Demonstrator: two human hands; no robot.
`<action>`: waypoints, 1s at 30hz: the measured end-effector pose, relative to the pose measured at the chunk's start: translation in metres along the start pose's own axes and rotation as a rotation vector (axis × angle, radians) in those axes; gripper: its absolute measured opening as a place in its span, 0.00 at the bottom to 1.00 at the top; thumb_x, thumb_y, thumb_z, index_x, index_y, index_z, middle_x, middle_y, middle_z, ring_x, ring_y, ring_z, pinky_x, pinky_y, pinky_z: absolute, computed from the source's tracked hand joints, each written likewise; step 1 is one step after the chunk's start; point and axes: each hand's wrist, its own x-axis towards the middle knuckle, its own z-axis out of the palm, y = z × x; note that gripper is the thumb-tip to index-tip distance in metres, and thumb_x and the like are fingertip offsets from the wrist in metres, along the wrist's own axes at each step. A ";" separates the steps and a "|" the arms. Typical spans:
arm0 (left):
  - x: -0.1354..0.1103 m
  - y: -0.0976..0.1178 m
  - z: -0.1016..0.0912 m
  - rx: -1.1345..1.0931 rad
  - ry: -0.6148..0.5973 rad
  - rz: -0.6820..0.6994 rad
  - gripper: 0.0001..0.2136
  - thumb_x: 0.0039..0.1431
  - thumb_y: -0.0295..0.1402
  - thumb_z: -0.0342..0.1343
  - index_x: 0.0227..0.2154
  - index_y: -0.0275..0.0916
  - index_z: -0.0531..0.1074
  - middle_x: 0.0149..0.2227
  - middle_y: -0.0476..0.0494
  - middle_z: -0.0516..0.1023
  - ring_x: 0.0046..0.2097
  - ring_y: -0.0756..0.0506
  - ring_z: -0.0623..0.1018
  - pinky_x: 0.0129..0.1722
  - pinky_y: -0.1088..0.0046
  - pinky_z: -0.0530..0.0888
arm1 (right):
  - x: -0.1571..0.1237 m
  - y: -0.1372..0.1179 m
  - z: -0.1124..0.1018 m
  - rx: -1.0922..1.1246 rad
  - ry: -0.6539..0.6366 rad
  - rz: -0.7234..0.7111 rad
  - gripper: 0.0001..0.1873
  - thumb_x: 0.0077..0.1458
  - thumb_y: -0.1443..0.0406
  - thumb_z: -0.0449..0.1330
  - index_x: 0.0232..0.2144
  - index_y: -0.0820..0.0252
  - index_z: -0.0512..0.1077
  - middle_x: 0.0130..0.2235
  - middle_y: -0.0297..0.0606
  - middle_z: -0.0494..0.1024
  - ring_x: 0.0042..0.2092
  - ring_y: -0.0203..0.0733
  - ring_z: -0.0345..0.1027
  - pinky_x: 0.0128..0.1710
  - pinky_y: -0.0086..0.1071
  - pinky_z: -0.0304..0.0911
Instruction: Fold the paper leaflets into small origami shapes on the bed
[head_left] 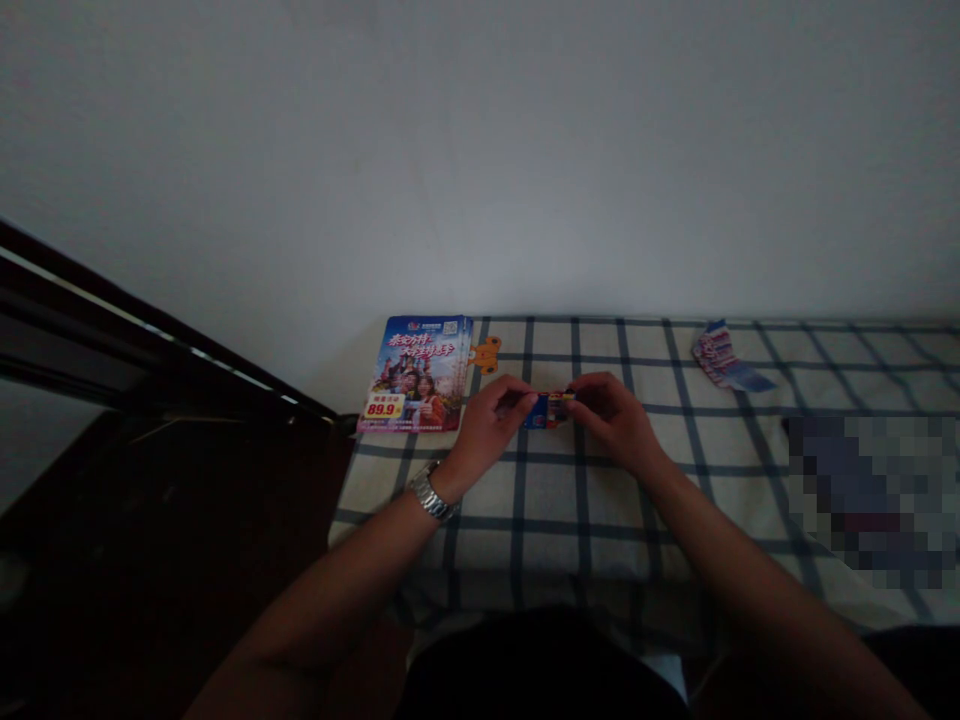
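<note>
Basically, the folded paper (546, 412) is sitting to the right of the flyer stack (416, 375), and both hands are pinching it: left hand (489, 428) is gripping the end nearer the stack, right hand (621, 428) the end farther from it. Can't tell if it's resting on the tabletop (600, 510) or hanging just above.

Risks, my read: layers could be slipping out of line if one thumb is pressing harder than the other. Too much outward pull could be tearing a crease. A loose pinch could be letting it spring open; the pleated paper (720, 355), well right of the stack, is lying partly fanned. Left hand is sitting just beside the stack, so a careless swing could be knocking the flyers or the bear cutout (484, 356) at their right edge.

Pose: forearms are slanting inward from both sides of me, meeting at the paper right of the stack. Thumbs are facing each other on my side, fingers are curling behind. Watch (433, 492) is circling my left wrist, on my side of the stack.
</note>
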 end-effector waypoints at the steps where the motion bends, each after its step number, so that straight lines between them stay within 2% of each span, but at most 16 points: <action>1: 0.000 0.001 -0.001 0.023 0.016 0.012 0.11 0.70 0.44 0.58 0.40 0.41 0.75 0.38 0.47 0.80 0.41 0.47 0.81 0.43 0.71 0.78 | 0.000 0.000 -0.001 -0.013 0.007 -0.027 0.15 0.61 0.54 0.68 0.46 0.52 0.73 0.42 0.38 0.81 0.43 0.44 0.78 0.47 0.41 0.76; 8: -0.004 -0.001 -0.002 0.126 0.017 0.088 0.09 0.71 0.42 0.58 0.41 0.42 0.76 0.40 0.46 0.80 0.42 0.47 0.81 0.44 0.70 0.79 | 0.002 -0.008 -0.005 -0.228 -0.069 -0.203 0.07 0.66 0.57 0.62 0.42 0.51 0.75 0.44 0.42 0.79 0.47 0.48 0.76 0.49 0.44 0.75; 16: -0.003 -0.002 0.000 0.175 0.026 0.127 0.09 0.72 0.41 0.56 0.42 0.42 0.75 0.40 0.46 0.78 0.42 0.47 0.80 0.44 0.70 0.79 | 0.006 -0.012 -0.006 -0.348 -0.015 -0.202 0.06 0.64 0.58 0.63 0.38 0.52 0.75 0.39 0.40 0.79 0.41 0.47 0.75 0.41 0.43 0.75; 20: -0.003 -0.001 0.001 0.156 0.024 0.117 0.09 0.72 0.41 0.56 0.41 0.42 0.75 0.40 0.46 0.78 0.42 0.47 0.80 0.44 0.71 0.79 | 0.005 -0.009 -0.004 -0.248 0.016 -0.143 0.08 0.64 0.56 0.65 0.39 0.52 0.75 0.40 0.39 0.80 0.41 0.46 0.77 0.43 0.41 0.76; 23: -0.004 0.000 0.001 0.144 0.032 0.107 0.09 0.72 0.41 0.56 0.41 0.42 0.75 0.40 0.47 0.78 0.42 0.47 0.80 0.44 0.71 0.79 | 0.004 -0.005 -0.002 -0.098 0.072 -0.073 0.16 0.60 0.54 0.69 0.45 0.51 0.72 0.41 0.37 0.80 0.42 0.45 0.78 0.45 0.41 0.76; 25: -0.004 0.001 0.001 0.140 0.044 0.106 0.09 0.72 0.41 0.56 0.41 0.42 0.75 0.40 0.47 0.78 0.42 0.48 0.80 0.44 0.71 0.79 | 0.004 -0.003 -0.001 -0.027 0.064 -0.031 0.19 0.58 0.53 0.69 0.47 0.51 0.72 0.41 0.37 0.81 0.42 0.44 0.79 0.46 0.41 0.77; 30: -0.004 0.003 0.000 0.108 0.050 0.120 0.08 0.71 0.40 0.57 0.40 0.41 0.75 0.39 0.47 0.77 0.41 0.49 0.79 0.42 0.73 0.78 | 0.005 -0.006 -0.002 0.021 0.001 0.039 0.15 0.58 0.51 0.69 0.40 0.54 0.76 0.39 0.37 0.83 0.41 0.45 0.80 0.46 0.41 0.77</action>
